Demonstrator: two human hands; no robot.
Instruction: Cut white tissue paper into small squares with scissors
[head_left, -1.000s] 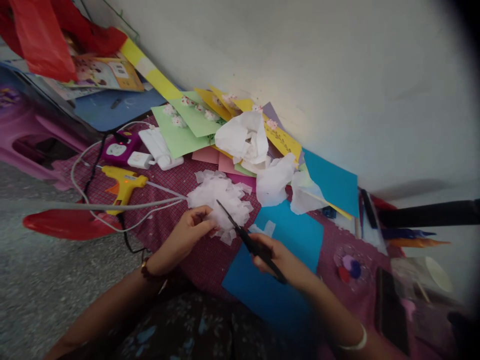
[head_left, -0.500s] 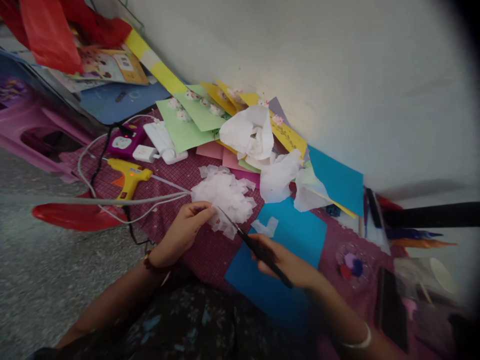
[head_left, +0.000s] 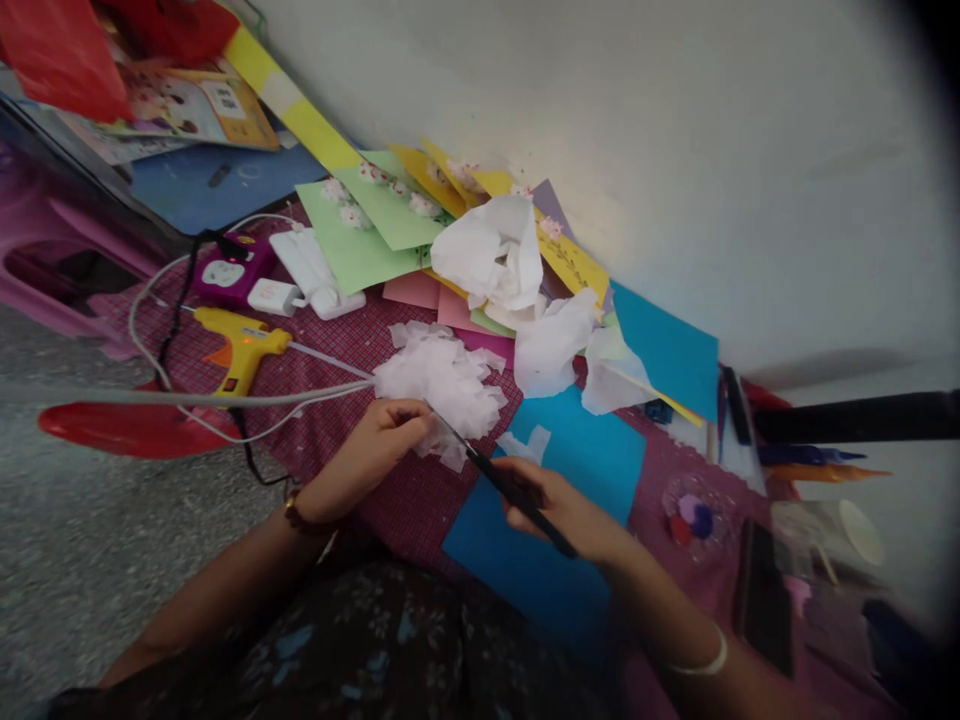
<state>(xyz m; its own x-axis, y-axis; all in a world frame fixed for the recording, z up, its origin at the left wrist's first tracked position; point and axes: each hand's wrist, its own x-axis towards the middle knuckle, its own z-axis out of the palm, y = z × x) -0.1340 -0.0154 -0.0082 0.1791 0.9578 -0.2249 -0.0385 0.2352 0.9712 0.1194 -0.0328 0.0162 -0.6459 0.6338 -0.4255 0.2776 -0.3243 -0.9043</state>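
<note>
My left hand (head_left: 375, 445) is closed in a pinch at the near edge of a heap of white tissue paper pieces (head_left: 442, 375); what lies between the fingertips is too small to make out. My right hand (head_left: 559, 500) grips a slim black-handled tool with a thin, pointed metal end (head_left: 517, 495). Its tip reaches the left fingertips, over the near side of the heap. Whether it is a blade or tweezers I cannot tell. Beneath the right hand lies a blue sheet (head_left: 592, 440), with a small white tissue piece (head_left: 529, 445) on it.
A yellow glue gun (head_left: 244, 345) lies left of the heap, beside a white cable (head_left: 150, 397) and a purple power socket (head_left: 236, 270). Crumpled white tissue (head_left: 491, 250) and green cards (head_left: 352, 235) stand behind. A black phone-like slab (head_left: 765, 600) lies at the right.
The view has shifted slightly, so the whole scene sits a little further left and up. Both hands keep nearly the same pose, with the tool tip still at the left fingertips.
</note>
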